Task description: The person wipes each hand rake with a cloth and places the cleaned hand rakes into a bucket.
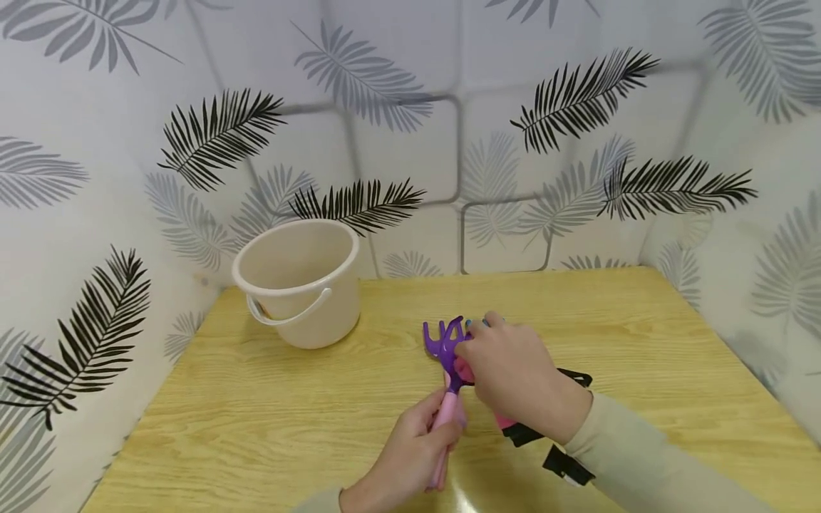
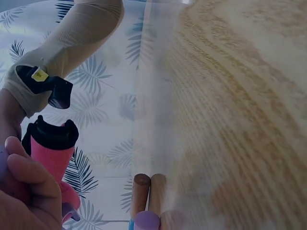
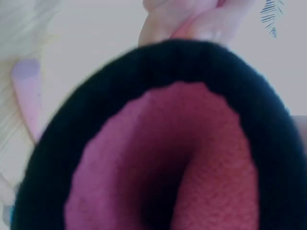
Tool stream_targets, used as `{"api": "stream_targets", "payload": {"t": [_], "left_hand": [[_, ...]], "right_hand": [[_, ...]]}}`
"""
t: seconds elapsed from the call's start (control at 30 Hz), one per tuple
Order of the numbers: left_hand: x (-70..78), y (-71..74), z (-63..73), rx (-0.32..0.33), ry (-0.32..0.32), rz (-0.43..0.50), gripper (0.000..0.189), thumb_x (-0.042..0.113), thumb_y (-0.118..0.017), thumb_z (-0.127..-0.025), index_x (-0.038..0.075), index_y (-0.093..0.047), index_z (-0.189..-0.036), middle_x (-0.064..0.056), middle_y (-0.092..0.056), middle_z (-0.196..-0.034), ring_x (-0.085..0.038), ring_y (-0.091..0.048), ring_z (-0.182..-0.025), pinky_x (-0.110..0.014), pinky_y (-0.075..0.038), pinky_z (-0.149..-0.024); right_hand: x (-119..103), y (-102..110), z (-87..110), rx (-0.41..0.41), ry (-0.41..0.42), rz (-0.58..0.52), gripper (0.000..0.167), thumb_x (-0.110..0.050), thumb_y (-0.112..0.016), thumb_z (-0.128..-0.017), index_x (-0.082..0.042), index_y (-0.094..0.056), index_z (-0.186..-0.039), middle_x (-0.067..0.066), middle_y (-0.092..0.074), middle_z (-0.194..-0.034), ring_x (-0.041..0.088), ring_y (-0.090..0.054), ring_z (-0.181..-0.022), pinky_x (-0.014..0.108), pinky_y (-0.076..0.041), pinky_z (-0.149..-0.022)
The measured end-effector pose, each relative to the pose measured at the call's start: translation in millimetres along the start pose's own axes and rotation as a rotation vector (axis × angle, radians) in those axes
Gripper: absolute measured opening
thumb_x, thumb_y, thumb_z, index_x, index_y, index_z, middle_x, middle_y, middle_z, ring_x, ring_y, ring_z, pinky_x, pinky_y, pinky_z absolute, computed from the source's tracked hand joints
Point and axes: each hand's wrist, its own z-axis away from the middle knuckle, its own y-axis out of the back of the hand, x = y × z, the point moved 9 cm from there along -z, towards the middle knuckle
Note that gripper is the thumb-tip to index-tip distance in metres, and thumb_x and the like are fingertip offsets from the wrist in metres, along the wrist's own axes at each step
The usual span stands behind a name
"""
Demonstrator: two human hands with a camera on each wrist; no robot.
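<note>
My left hand grips the pink handle of a purple-headed hand rake, its tines pointing away. My right hand has its fingers curled around a pink glove beside the rake's head. The glove's black cuff hangs below the right wrist, and its opening fills most of the right wrist view. In the left wrist view the same pink glove appears beyond the left fingers. More purple tines show just left of the rake head; whether they belong to a second tool is hard to tell.
A cream bucket with a handle stands at the back left of the wooden table. Wooden handles and a lilac handle end show in the left wrist view. Leaf-patterned wall covering surrounds the table.
</note>
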Motion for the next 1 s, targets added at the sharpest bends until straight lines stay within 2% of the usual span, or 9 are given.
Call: {"api": "stream_targets", "payload": {"t": [0.17, 0.3, 0.43, 0.6, 0.73, 0.83, 1.0], "left_hand": [[-1.6, -2.6, 1.0, -0.004, -0.005, -0.013, 0.051, 0.010, -0.054, -0.096, -0.001, -0.047, -0.145, -0.003, -0.054, -0.076, -0.011, -0.045, -0.042, -0.021, -0.041, -0.035], [-3.0, -4.5, 0.7, -0.003, 0.006, 0.004, 0.049, 0.011, -0.054, -0.096, -0.001, -0.047, -0.144, -0.003, -0.054, -0.077, -0.012, -0.044, -0.043, -0.022, -0.040, -0.035], [-3.4, -6.6, 0.4, -0.008, 0.009, 0.019, 0.046, 0.012, -0.054, -0.097, -0.001, -0.048, -0.141, -0.004, -0.053, -0.077, -0.013, -0.045, -0.041, -0.022, -0.040, -0.034], [-1.6, -2.8, 0.2, 0.012, 0.005, -0.015, 0.052, 0.013, -0.055, -0.098, 0.005, -0.045, -0.148, -0.005, -0.055, -0.079, -0.014, -0.046, -0.041, -0.024, -0.041, -0.034], [1.7, 1.1, -0.9, 0.026, 0.003, -0.031, 0.055, 0.013, -0.054, -0.098, 0.009, -0.042, -0.152, -0.005, -0.056, -0.081, -0.015, -0.047, -0.042, -0.025, -0.042, -0.034], [4.7, 2.7, -0.9, 0.035, -0.011, -0.021, 0.053, 0.011, -0.053, -0.098, 0.006, -0.043, -0.150, -0.005, -0.055, -0.079, -0.015, -0.047, -0.042, -0.027, -0.042, -0.033], [5.7, 4.4, 1.4, 0.034, -0.030, 0.030, 0.048, 0.008, -0.052, -0.098, 0.000, -0.046, -0.144, -0.004, -0.054, -0.075, -0.013, -0.046, -0.038, -0.026, -0.040, -0.030]], "right_hand": [[11.9, -8.4, -3.9, -0.022, -0.034, 0.050, 0.016, -0.018, -0.082, -0.069, -0.021, -0.076, -0.084, 0.003, -0.062, -0.078, 0.019, -0.053, -0.070, 0.031, -0.046, -0.038], [17.5, -9.3, -5.3, -0.041, -0.065, 0.079, 0.019, -0.026, -0.086, -0.069, -0.020, -0.074, -0.083, 0.002, -0.060, -0.075, 0.018, -0.052, -0.069, 0.032, -0.048, -0.039], [18.1, -7.3, -5.9, -0.019, -0.086, 0.111, 0.013, -0.024, -0.083, -0.072, -0.019, -0.073, -0.078, 0.001, -0.057, -0.070, 0.017, -0.050, -0.066, 0.030, -0.045, -0.037], [18.1, -2.9, -6.3, 0.011, -0.107, 0.131, 0.012, -0.025, -0.082, -0.076, -0.018, -0.074, -0.080, 0.002, -0.055, -0.070, 0.018, -0.050, -0.066, 0.030, -0.044, -0.037], [17.7, 7.1, -5.2, 0.096, -0.113, 0.124, 0.015, -0.028, -0.083, -0.079, -0.017, -0.073, -0.082, 0.003, -0.055, -0.072, 0.019, -0.049, -0.066, 0.029, -0.040, -0.037], [15.9, 11.5, -3.2, 0.154, -0.098, 0.109, 0.019, -0.028, -0.083, -0.080, -0.015, -0.071, -0.087, 0.005, -0.057, -0.074, 0.021, -0.051, -0.068, 0.029, -0.039, -0.038], [10.2, 9.2, 2.3, 0.133, -0.044, -0.011, 0.026, -0.015, -0.079, -0.078, -0.017, -0.069, -0.101, 0.002, -0.065, -0.083, 0.020, -0.056, -0.069, 0.028, -0.037, -0.037]]}}
